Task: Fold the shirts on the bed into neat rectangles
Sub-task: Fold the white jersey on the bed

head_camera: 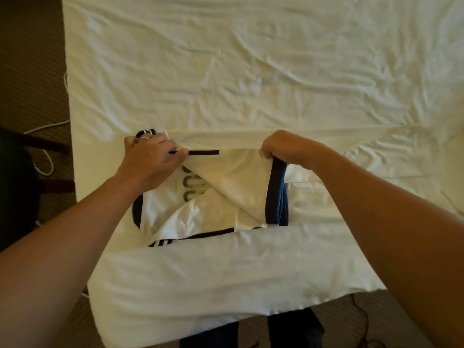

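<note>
A white shirt [226,197] with dark navy trim and striped bands lies partly folded near the front of the bed [251,71], which has a white, wrinkled sheet. Faded dark lettering shows on its left half. My left hand [148,159] pinches the shirt's far-left edge beside a dark trim strip. At the far-right corner, just above a navy band, my right hand [283,146] grips the fabric with curled fingers. A diagonal flap of cloth runs between both hands. Blue fabric [282,204] peeks out under the shirt's right edge.
Brown carpet [30,59] lies left of the bed, with a white cord [47,151] and a dark chair [15,184] at the left edge. The bed's front edge [226,320] is close to my legs. A thin dark cable [361,320] trails on the carpet at the lower right.
</note>
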The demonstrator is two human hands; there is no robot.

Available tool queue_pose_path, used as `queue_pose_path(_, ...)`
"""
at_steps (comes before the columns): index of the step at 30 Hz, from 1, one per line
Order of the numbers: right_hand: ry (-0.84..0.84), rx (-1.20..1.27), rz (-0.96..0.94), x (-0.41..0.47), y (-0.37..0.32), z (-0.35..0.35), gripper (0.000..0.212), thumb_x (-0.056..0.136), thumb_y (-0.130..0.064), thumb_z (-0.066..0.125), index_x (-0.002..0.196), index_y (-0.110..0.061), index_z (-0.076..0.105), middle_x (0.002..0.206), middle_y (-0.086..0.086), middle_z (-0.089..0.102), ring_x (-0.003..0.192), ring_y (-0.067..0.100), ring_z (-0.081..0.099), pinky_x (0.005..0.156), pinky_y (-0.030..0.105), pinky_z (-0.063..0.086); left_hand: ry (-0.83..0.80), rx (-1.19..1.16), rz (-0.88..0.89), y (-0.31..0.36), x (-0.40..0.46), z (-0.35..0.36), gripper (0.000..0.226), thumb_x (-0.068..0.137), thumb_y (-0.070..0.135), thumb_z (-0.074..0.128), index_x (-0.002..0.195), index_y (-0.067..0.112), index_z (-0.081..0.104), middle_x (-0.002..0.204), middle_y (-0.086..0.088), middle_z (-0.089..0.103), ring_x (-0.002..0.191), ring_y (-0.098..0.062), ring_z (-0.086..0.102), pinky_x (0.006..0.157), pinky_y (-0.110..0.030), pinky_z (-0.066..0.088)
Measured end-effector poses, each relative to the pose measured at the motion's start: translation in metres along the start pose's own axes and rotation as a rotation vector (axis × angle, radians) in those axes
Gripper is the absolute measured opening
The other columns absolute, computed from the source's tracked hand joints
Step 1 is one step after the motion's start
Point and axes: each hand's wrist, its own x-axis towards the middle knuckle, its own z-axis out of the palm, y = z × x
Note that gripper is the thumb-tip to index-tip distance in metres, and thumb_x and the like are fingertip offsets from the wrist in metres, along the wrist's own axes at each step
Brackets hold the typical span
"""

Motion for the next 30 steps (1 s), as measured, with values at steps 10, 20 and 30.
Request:
queue_pose_path(10, 0.363, -0.115, -0.103, 0.031, 0.014, 0.003, 0.018, 0.092, -0.02, 0.047, 0.102, -0.02, 0.062, 0.087, 0.0, 0.064, 0.076, 0.021, 0.063, 0.071, 0.039, 0.057, 0.037, 0.0, -0.039, 0.004, 0.022, -0.004, 0.029, 0.098, 0.05, 0.051, 0.097, 0.025, 0.066, 0.087, 0.006, 0.055, 0.099, -0.026, 0.053, 0.081, -0.039, 0.02)
queue_pose_path(20, 0.484, -0.162, -0.116, 0.042, 0.032, 0.007, 0.017, 0.101, -0.024, 0.045, 0.101, -0.021, 0.062, 0.084, 0.002, 0.064, 0.072, 0.023, 0.06, 0.061, 0.033, 0.051, 0.169, -0.036, -0.107, 0.0, 0.042, -0.006, 0.028, 0.102, 0.046, 0.047, 0.098, 0.025, 0.065, 0.094, 0.007, 0.057, 0.107, -0.029, 0.051, 0.08, -0.039, 0.017)
queue_pose_path(30, 0.689, -0.196, -0.221, 0.044, 0.04, 0.023, 0.033, 0.103, -0.033, 0.048, 0.13, -0.017, 0.058, 0.128, 0.002, 0.055, 0.116, 0.024, 0.048, 0.096, 0.038, 0.043, 0.181, 0.005, -0.133, -0.001, 0.033, 0.004, 0.034, 0.101, 0.047, 0.049, 0.122, 0.021, 0.056, 0.124, -0.008, 0.051, 0.118, -0.037, 0.043, 0.094, -0.05, 0.029)
